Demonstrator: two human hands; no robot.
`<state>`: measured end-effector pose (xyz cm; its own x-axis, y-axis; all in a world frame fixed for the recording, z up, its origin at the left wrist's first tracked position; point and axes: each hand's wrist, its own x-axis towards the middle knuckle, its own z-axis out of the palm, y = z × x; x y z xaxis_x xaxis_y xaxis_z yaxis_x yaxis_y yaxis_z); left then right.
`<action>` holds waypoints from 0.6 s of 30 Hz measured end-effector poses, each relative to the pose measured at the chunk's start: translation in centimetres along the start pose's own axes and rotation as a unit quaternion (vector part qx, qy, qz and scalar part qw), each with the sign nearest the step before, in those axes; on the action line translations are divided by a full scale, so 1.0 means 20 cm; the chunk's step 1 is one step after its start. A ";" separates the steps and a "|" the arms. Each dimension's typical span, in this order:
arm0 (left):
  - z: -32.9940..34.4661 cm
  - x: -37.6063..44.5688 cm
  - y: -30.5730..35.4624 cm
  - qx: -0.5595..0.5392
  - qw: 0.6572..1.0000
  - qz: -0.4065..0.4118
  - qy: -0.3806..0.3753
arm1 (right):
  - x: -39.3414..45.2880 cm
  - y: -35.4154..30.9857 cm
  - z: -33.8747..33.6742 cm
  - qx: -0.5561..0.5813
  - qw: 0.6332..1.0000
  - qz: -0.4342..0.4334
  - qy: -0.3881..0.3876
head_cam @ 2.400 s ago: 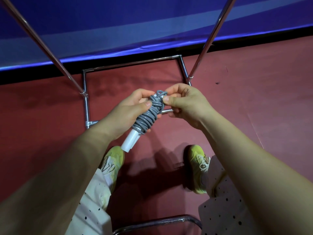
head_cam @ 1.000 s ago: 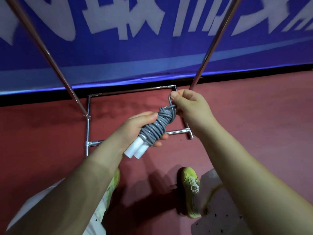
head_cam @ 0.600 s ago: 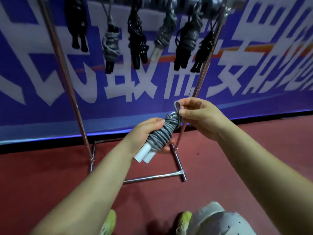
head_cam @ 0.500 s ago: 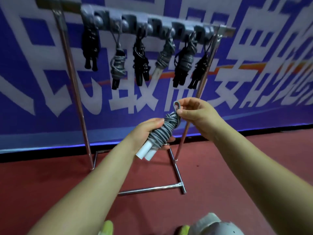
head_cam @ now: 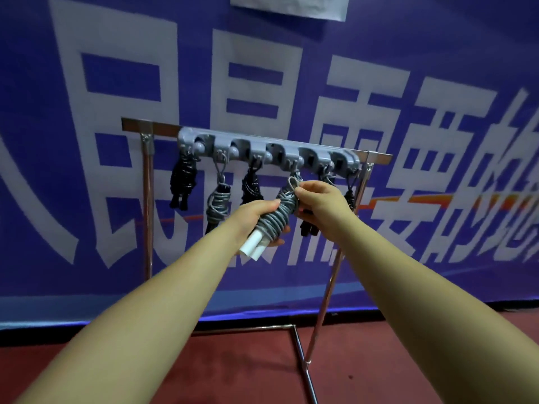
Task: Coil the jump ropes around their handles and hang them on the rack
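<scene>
- Standing against a blue banner with large white characters, a metal rack is carrying a grey hook bar along its top rail.
- Hanging from the bar's left end is a black coiled rope, and next to it a grey coiled rope is dangling by its loop.
- The left hand is gripping the grey jump rope around its coiled middle, with two white handles sticking out below.
- The right hand is pinching the rope's top loop, holding it just under a hook near the bar's middle.
- More dark ropes are hanging behind the right hand, partly hidden.
</scene>
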<state>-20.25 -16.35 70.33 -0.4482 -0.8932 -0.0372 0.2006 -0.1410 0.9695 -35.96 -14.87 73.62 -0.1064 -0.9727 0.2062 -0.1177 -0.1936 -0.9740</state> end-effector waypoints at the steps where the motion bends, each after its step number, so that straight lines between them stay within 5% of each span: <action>1: -0.01 0.02 0.03 0.002 1.000 -0.011 0.001 | 0.04 -0.02 0.02 -0.006 1.000 -0.007 0.005; 10: -0.24 0.18 0.09 0.012 0.997 -0.034 0.073 | 0.36 -0.08 0.27 -0.090 0.992 -0.080 0.038; 18: -0.32 0.20 0.07 0.029 0.992 -0.064 0.104 | 0.47 -0.01 0.34 -0.075 0.994 -0.029 0.075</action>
<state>-16.25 -22.83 70.09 -0.2768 -0.9391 -0.2035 0.1003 -0.2388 0.9659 -30.23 -24.81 75.19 -0.2393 -0.9287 0.2833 -0.2716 -0.2161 -0.9378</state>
